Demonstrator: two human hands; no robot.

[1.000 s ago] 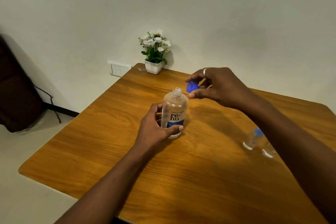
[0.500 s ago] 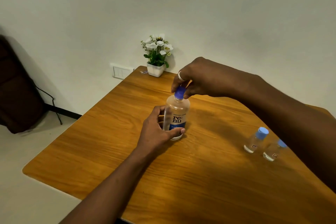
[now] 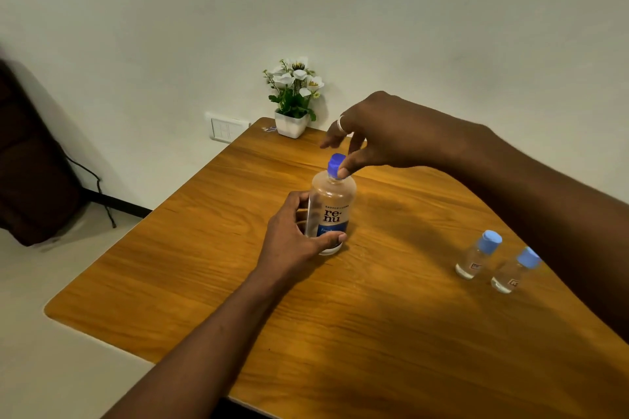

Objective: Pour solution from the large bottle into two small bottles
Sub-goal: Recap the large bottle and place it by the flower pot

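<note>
The large clear bottle (image 3: 332, 211) with a "renu" label stands upright near the middle of the wooden table (image 3: 211, 282). My left hand (image 3: 294, 241) grips its lower body from the left. A blue cap (image 3: 336, 165) sits on the bottle's neck, and my right hand (image 3: 377, 134) pinches it from above with thumb and fingertips. Two small clear bottles, one (image 3: 478, 255) just left of the other (image 3: 515, 270), stand upright at the right, both with light blue caps on. My right forearm partly covers the cap of the right one.
A white pot with white flowers (image 3: 294, 99) stands at the table's far edge against the wall. A wall socket (image 3: 226, 127) is left of it. A dark bag (image 3: 30, 173) and a cable lie on the floor at the left.
One second ago my right hand held the blue cap off to the right of the open bottle. It moved the cap onto the neck and now pinches it there. My left hand stays on the bottle.
</note>
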